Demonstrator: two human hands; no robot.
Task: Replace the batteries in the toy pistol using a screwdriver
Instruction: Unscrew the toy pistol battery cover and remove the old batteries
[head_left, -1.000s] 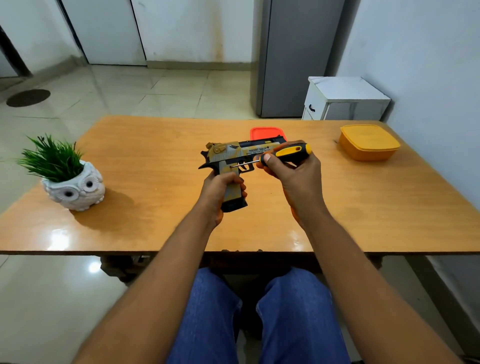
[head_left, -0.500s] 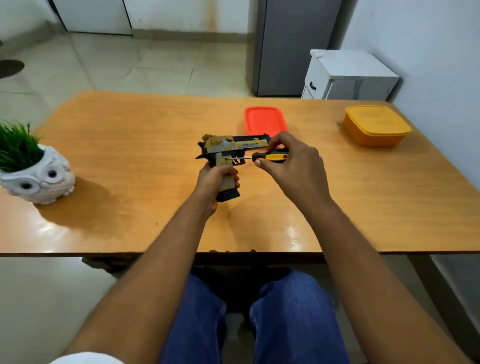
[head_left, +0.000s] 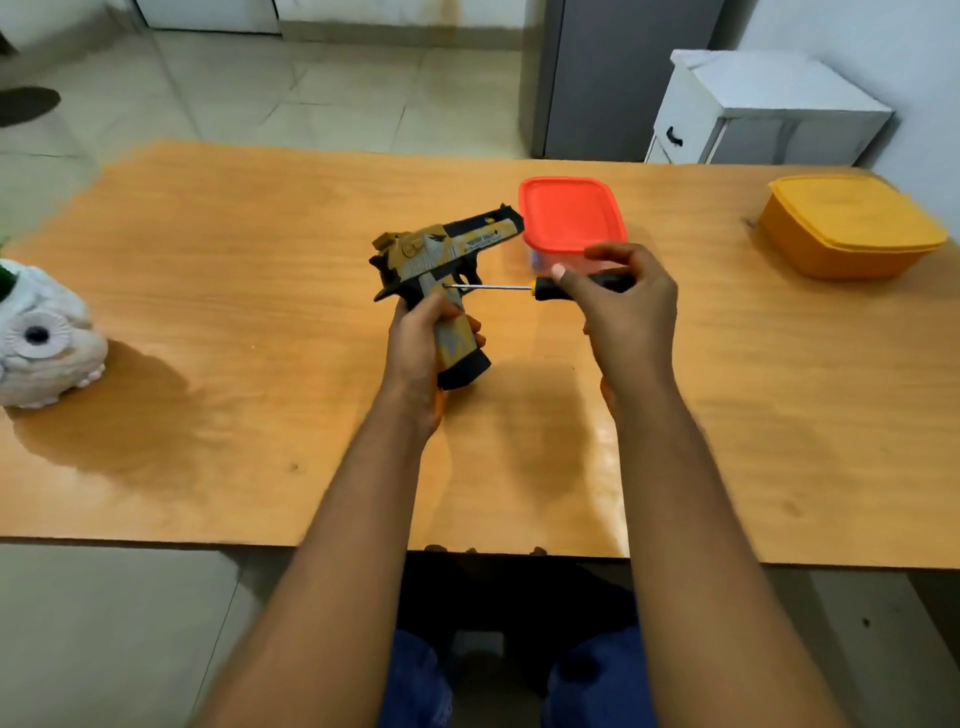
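Note:
The toy pistol (head_left: 441, 249), yellow, grey and black, is held above the wooden table (head_left: 260, 312) with its barrel pointing to the far right. My left hand (head_left: 421, 353) grips its handle from the left. My right hand (head_left: 628, 312) pinches the black-and-yellow handle of a screwdriver (head_left: 540, 287) between thumb and fingers. The thin metal shaft lies level, and its tip touches the pistol's side just above the grip. No batteries are in sight.
A container with a red lid (head_left: 570, 215) stands just behind the pistol and my right hand. An orange lidded box (head_left: 847, 223) sits at the far right. A white owl planter (head_left: 41, 343) is at the table's left edge. A white cabinet (head_left: 769, 109) stands beyond.
My right hand has slid back to the right along the screwdriver, so more of the shaft shows. The pistol's barrel has tilted up a little. The camera has moved closer and lower.

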